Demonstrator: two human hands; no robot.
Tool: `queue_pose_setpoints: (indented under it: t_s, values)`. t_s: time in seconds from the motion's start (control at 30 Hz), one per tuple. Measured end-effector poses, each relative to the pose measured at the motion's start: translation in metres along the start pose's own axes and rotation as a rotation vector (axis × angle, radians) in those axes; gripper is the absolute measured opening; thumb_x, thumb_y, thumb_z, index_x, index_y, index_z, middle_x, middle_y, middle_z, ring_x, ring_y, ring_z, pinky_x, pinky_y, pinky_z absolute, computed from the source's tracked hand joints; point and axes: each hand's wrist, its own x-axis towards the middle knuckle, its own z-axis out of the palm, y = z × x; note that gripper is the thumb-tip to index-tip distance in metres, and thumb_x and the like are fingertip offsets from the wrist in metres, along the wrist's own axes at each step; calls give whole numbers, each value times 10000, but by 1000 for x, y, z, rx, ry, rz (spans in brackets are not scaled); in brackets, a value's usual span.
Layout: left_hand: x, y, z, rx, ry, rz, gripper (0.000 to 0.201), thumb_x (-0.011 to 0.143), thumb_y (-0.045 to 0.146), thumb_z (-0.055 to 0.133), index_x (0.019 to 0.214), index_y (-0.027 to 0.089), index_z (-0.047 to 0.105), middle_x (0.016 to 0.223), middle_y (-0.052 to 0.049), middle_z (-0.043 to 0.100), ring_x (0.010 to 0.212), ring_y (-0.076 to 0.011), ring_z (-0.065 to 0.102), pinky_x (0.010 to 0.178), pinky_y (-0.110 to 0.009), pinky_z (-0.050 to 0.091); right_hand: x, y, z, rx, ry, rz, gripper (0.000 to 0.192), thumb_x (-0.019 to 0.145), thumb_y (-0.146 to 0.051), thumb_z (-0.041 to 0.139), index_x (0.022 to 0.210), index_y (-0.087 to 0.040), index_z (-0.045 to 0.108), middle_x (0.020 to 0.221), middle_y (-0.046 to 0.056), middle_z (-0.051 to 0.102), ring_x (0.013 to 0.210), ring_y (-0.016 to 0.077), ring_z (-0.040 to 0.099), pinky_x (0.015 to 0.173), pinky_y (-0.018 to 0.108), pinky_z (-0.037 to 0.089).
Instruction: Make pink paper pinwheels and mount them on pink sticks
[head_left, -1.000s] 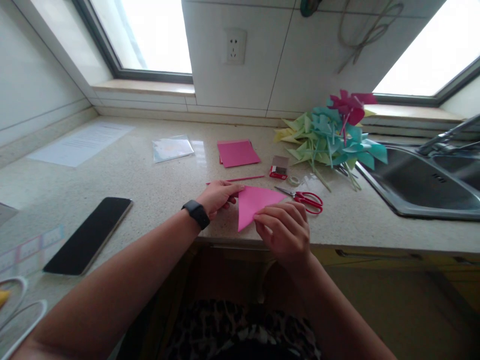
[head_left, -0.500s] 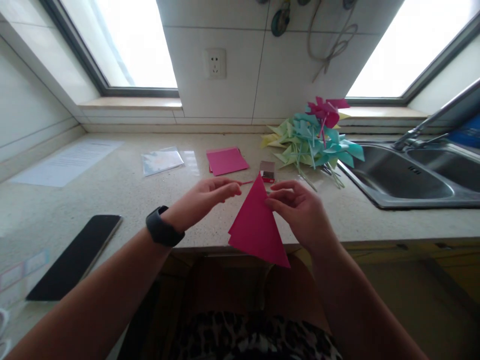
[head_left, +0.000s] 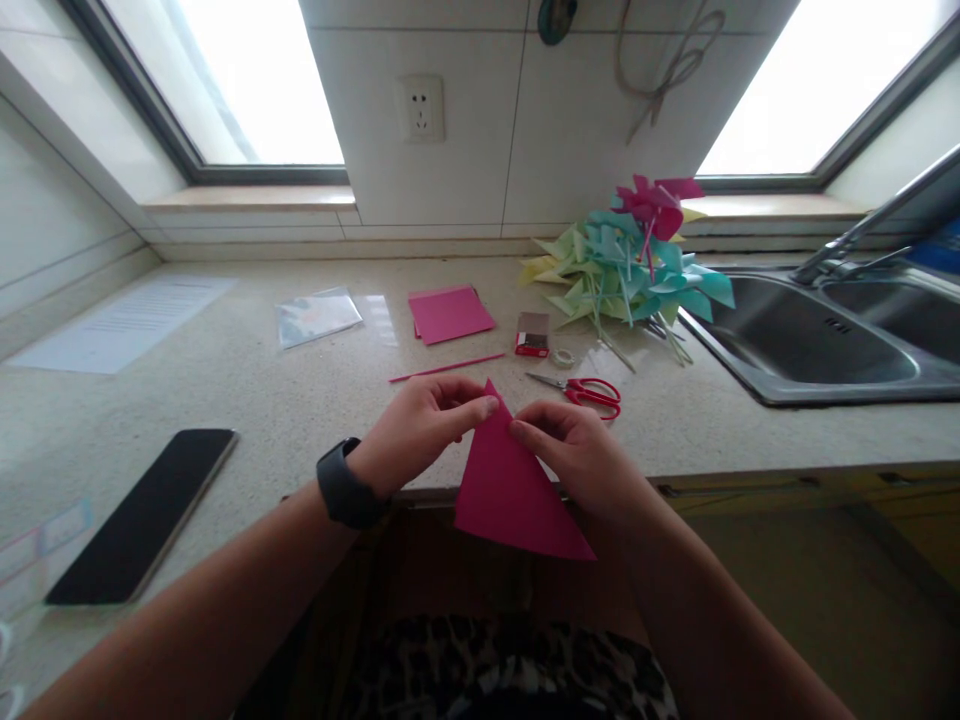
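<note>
A pink sheet of paper (head_left: 514,490), folded into a triangle, is held up at the counter's front edge with its point upward. My left hand (head_left: 431,425) pinches it near the top point, thumb in front. On its right slanting edge, my right hand (head_left: 574,445) grips the paper between thumb and fingers. Just beyond the hands lie a thin pink stick (head_left: 448,367) and red-handled scissors (head_left: 589,390). Farther back are a stack of pink paper squares (head_left: 454,315), a small red and brown box (head_left: 532,335) and a roll of clear tape (head_left: 562,357).
Several paper pinwheels (head_left: 630,260) are piled at the back right, beside the steel sink (head_left: 832,330). On the left are a black phone or tablet (head_left: 142,515), a printed sheet (head_left: 127,320) and a clear packet (head_left: 319,317). The counter's front edge runs under my wrists.
My left hand, apart from the paper before, has taken hold near its top point. The paper has come lower and closer, and my right hand moved down with it, uncovering the scissors.
</note>
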Motion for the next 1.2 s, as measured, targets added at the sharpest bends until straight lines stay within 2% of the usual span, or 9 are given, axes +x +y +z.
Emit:
queue_pose_setpoints:
  t_s: [0.07, 0.3, 0.47, 0.63, 0.83, 0.97, 1.03, 1.13, 1.2]
  values:
    - [1, -2, 1, -20, 33, -5, 254, 819, 397, 752, 910, 160, 762, 829, -24, 708, 690, -125, 546, 601, -244, 435, 0, 1, 0, -16, -5, 5, 239, 880, -402, 657, 843, -171, 707, 765, 14, 677, 644, 127, 560, 558, 249, 422]
    - [7, -12, 2, -155, 209, -62, 225, 762, 384, 766, 768, 160, 751, 766, -35, 697, 635, -126, 537, 552, -247, 404, 4, 7, 3, -43, -5, 78, 302, 880, -458, 647, 817, -170, 711, 705, 11, 673, 561, 116, 536, 472, 224, 378]
    - [15, -19, -11, -228, 341, -95, 188, 740, 345, 764, 773, 160, 758, 814, -57, 715, 644, -123, 548, 541, -235, 376, 3, 16, 0, -164, 4, 106, 328, 883, -465, 626, 817, -159, 722, 677, 17, 680, 532, 116, 527, 449, 224, 366]
    - [24, -32, -28, -224, 406, -114, 195, 725, 335, 786, 780, 149, 761, 788, -51, 697, 630, -109, 543, 536, -224, 364, 0, 27, -7, -285, 34, 86, 313, 884, -431, 608, 810, -161, 746, 680, 19, 697, 572, 139, 563, 508, 254, 411]
    - [30, -42, -41, -151, 432, -146, 250, 718, 374, 776, 777, 135, 731, 777, -74, 698, 619, -123, 571, 498, -225, 341, 6, 34, -22, -466, 108, 31, 214, 879, -346, 634, 849, -186, 773, 788, 46, 764, 716, 200, 668, 661, 321, 483]
    - [33, -46, -50, -27, 407, -157, 305, 743, 444, 746, 798, 145, 720, 805, -92, 709, 639, -138, 598, 502, -229, 365, 15, 35, -35, -600, 103, -8, 173, 880, -294, 636, 862, -198, 778, 823, 58, 778, 759, 222, 689, 714, 350, 494]
    - [33, -49, -56, 80, 360, -165, 324, 759, 470, 727, 796, 148, 730, 775, -96, 706, 612, -146, 594, 492, -241, 368, 20, 36, -41, -668, 62, -33, 169, 883, -278, 629, 845, -206, 777, 799, 51, 771, 735, 214, 682, 681, 336, 486]
    - [33, -51, -66, 308, 259, -173, 297, 729, 457, 753, 687, 163, 740, 608, -64, 650, 503, -151, 529, 468, -268, 343, 27, 37, -50, -766, -9, -89, 157, 876, -249, 631, 809, -219, 769, 767, 35, 756, 711, 194, 667, 650, 308, 474]
    - [31, -49, -69, 487, 218, -132, 244, 699, 416, 783, 648, 182, 739, 568, -44, 620, 506, -167, 522, 504, -289, 368, 31, 37, -55, -837, -22, -131, 158, 876, -229, 623, 803, -221, 763, 767, 37, 746, 728, 193, 656, 671, 308, 470]
